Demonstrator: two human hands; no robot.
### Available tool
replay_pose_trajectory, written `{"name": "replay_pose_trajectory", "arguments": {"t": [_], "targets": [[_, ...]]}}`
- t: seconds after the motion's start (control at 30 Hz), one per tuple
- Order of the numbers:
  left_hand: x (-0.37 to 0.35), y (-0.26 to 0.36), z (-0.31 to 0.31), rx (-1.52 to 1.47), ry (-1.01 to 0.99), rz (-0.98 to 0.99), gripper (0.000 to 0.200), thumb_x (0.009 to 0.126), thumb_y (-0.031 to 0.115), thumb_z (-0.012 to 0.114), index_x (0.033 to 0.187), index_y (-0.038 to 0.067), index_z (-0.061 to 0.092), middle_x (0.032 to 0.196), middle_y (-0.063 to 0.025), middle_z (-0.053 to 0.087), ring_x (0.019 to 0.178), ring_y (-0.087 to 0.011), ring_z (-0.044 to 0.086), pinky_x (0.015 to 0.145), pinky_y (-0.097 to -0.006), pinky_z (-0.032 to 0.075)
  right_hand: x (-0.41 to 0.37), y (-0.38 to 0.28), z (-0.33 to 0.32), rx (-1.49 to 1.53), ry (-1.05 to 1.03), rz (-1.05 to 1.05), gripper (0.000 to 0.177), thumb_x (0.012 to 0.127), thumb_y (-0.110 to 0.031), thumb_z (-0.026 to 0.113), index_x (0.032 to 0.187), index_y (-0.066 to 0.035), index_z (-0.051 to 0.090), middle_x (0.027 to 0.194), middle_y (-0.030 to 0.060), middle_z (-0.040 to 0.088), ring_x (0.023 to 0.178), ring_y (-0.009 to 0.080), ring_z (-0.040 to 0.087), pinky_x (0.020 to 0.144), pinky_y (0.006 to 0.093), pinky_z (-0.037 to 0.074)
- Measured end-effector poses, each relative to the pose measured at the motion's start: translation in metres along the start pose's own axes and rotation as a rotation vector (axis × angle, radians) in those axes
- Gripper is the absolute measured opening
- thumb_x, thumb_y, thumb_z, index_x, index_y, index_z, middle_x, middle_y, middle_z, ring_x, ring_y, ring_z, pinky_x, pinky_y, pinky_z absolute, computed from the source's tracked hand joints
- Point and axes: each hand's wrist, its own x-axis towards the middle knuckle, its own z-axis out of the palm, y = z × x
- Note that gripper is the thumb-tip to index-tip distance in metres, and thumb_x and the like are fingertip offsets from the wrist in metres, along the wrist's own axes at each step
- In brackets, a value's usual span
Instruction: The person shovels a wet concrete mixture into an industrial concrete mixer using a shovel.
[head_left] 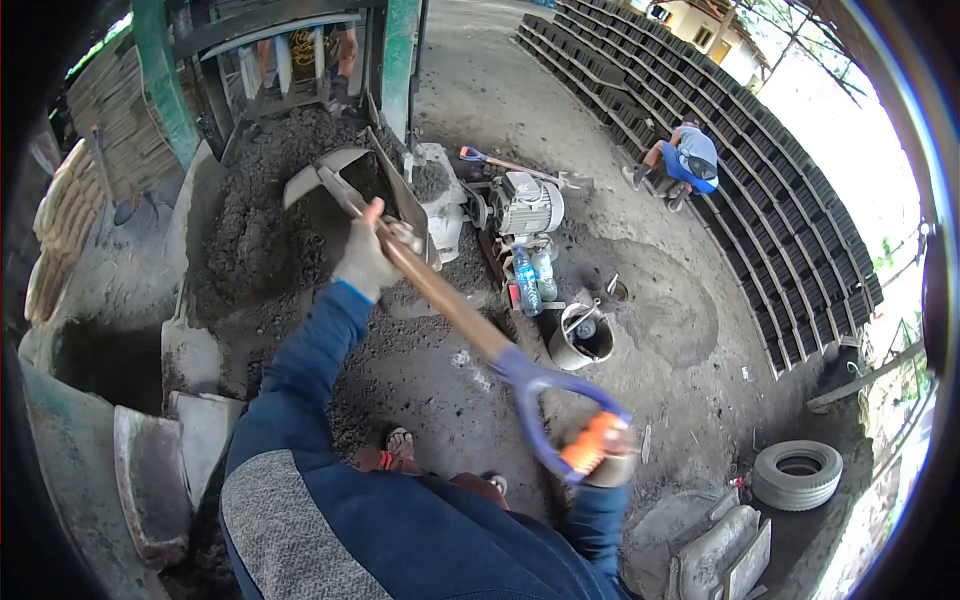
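A shovel with a wooden shaft [445,300] and a blue D-shaped handle slants across the middle of the view. My left hand [368,258], in a pale glove, is wrapped round the shaft close to the blade, thumb pointing up. The orange grip of the handle sits in my right hand [612,458], slightly smeared by motion. At the upper left the metal blade [330,172] is tilted over a heap of dark, crumbly mix [250,215], beside an upright plate. The blade's inner side is mostly turned from view.
An electric motor [528,205], plastic bottles [527,280] and a bucket [582,340] stand to the right of the shaft. A second shovel [515,165] lies behind. One person [690,160] crouches by block racks [790,220]; another stands behind the frame. A tyre [797,476] lies lower right.
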Motion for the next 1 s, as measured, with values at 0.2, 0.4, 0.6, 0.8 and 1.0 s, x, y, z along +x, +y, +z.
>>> {"name": "replay_pose_trajectory", "arguments": {"t": [0.2, 0.4, 0.6, 0.8, 1.0], "targets": [[-0.067, -0.097, 0.013, -0.147, -0.166, 0.048, 0.045, 0.088, 0.049, 0.063, 0.073, 0.01, 0.047, 0.067, -0.0045, 0.052, 0.065, -0.023, 0.054, 0.082, -0.043, 0.044, -0.023, -0.152, -0.106, -0.759, 0.201, -0.563, 0.045, 0.079, -0.031, 0.073, 0.105, 0.001, 0.057, 0.079, 0.0098, 0.062, 0.062, 0.0206, 0.063, 0.054, 0.0322, 0.053], [-0.086, -0.15, 0.019, -0.28, -0.297, -0.011, 0.04, 0.089, 0.045, 0.066, 0.081, 0.009, 0.048, 0.069, -0.0041, 0.053, 0.069, -0.0198, 0.056, 0.086, -0.0447, 0.046, -0.036, -0.25, -0.039, -1.405, 0.328, -1.088, 0.082, 0.07, -0.078, 0.065, 0.096, 0.0, 0.058, 0.085, 0.0038, 0.055, 0.076, 0.0146, 0.056, 0.067, 0.0287, 0.047], [-0.056, -0.117, 0.01, -0.384, -0.309, -0.026, 0.029, 0.084, 0.031, 0.072, 0.09, 0.012, 0.051, 0.078, -0.0055, 0.057, 0.073, -0.0225, 0.06, 0.074, -0.0381, 0.055, -0.023, -0.286, 0.112, -1.51, -0.278, -1.425, 0.053, 0.087, -0.049, 0.067, 0.096, 0.004, 0.061, 0.084, 0.0113, 0.059, 0.075, 0.0231, 0.06, 0.07, 0.0362, 0.05], [0.076, 0.033, -0.02, -0.452, -0.342, 0.083, 0.031, 0.078, 0.031, 0.075, 0.081, 0.011, 0.051, 0.071, -0.0034, 0.054, 0.072, -0.0221, 0.06, 0.073, -0.0378, 0.053, 0.04, -0.141, 0.25, -1.839, -0.235, -1.56, 0.048, 0.086, -0.047, 0.066, 0.105, -0.003, 0.066, 0.096, 0.014, 0.065, 0.091, 0.03, 0.065, 0.075, 0.0409, 0.054], [0.077, 0.079, -0.035, -0.32, -0.437, 0.189, 0.041, 0.087, 0.043, 0.056, 0.062, 0.011, 0.047, 0.061, -0.006, 0.051, 0.059, -0.028, 0.048, 0.06, -0.039, 0.044, 0.033, -0.11, 0.222, -1.773, -0.389, -0.87, 0.048, 0.078, -0.037, 0.075, 0.116, -0.011, 0.063, 0.119, 0.0095, 0.062, 0.109, 0.0279, 0.061, 0.093, 0.0449, 0.05]]}}
